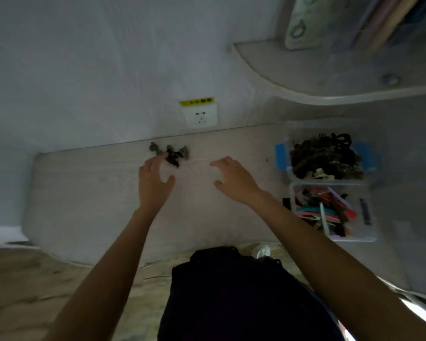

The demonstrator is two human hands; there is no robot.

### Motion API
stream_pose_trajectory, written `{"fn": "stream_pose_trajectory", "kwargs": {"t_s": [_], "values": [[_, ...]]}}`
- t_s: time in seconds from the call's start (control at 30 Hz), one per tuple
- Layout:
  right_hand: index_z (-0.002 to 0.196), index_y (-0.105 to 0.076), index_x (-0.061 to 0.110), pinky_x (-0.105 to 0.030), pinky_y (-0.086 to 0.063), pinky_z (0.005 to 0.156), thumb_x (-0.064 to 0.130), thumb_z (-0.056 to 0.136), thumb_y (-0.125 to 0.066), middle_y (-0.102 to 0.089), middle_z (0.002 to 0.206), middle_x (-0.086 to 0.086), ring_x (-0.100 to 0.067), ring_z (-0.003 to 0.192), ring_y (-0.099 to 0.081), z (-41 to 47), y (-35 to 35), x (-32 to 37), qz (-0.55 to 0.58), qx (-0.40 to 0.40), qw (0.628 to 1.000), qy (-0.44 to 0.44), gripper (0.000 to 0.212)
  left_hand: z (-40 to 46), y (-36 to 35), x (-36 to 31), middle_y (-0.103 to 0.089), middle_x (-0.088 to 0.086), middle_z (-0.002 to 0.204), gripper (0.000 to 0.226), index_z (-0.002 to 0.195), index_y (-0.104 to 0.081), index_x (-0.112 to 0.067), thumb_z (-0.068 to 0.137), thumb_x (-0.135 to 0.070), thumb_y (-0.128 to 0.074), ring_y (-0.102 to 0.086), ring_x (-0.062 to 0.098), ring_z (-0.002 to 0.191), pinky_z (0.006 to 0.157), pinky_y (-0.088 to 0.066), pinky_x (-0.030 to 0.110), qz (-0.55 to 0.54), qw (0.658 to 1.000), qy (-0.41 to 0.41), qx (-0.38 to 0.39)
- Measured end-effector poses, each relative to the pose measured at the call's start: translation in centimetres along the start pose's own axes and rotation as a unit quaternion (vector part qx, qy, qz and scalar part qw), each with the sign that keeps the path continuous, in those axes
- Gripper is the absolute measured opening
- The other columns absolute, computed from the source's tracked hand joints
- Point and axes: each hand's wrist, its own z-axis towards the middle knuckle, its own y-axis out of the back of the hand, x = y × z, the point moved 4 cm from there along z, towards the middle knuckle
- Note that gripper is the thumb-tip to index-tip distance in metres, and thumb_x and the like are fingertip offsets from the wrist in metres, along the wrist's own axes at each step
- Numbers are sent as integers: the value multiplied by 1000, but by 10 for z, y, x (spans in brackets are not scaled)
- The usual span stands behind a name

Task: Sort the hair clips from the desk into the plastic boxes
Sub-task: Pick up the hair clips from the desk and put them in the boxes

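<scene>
A room in a home, likely a bedroom or study corner. A pale wood-grain desk (108, 205) stands against a white wall. Just above the desk's back edge is a wall socket (200, 117) with a yellow warning label. Above the desk's right end hangs a curved shelf (293, 77) holding books (389, 18).

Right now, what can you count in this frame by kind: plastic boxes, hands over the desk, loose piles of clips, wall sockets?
Plastic boxes: 2, the far box with dark clips and the near box with coloured ones.
Hands: 2, left hand and right hand, both open.
Loose clip piles: 1, the dark pile; single clips too blurred to count.
Wall sockets: 1.
Total: 6.
</scene>
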Motion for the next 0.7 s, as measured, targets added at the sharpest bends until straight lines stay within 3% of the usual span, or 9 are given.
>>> {"fn": "stream_pose_trajectory", "kwargs": {"t_s": [0.17,0.33,0.43,0.5,0.6,0.7], "values": [[147,-12,20,-42,-36,102,31,85,-62,-18,149,-13,-35,129,-28,53,-36,30,-1,19,999,-46,80,57,14,46,-24,16,148,95,146,-22,-18,70,-26,-79,-25,33,136,112,-23,41,-19,990,64,123],[148,-1,17,-46,-34,101,35,78,-70,-23,145,-16,-40,127,-26,99,-51,50,-32,-2,995,-92,100,101,11,44,-27,17,145,108,146,-20,-25,60,-34,-84,-32,36,131,111,-29,43,57,976,-41,207],[146,-13,17,-46,-36,98,39,75,-73,-29,138,-16,-38,123,-29,113,-60,59,-11,2,996,-89,95,104,-3,30,-45,10,136,91,138,-37,-27,60,-43,-81,-42,31,124,105,-35,39,105,954,-118,255],[138,-30,14,-43,-40,92,39,74,-72,-35,130,-16,-37,119,-34,118,-64,63,-42,-15,996,-76,80,103,-9,28,-53,3,127,72,127,-47,-32,63,-49,-74,-45,26,120,99,-37,36,132,941,-155,271],[122,-44,9,-42,-45,80,34,76,-70,-38,124,-16,-35,113,-36,114,-68,63,-70,-37,994,-78,58,97,-9,34,-55,4,117,51,114,-57,-22,69,-40,-73,-50,24,110,91,-38,34,107,949,-154,255],[119,-45,11,-38,-45,73,31,79,-66,-39,121,-15,-33,111,-37,108,-72,62,-116,-41,990,-70,49,88,-4,45,-52,6,108,46,105,-56,-18,70,-42,-73,-57,26,90,77,-40,31,78,965,-111,223]]}}
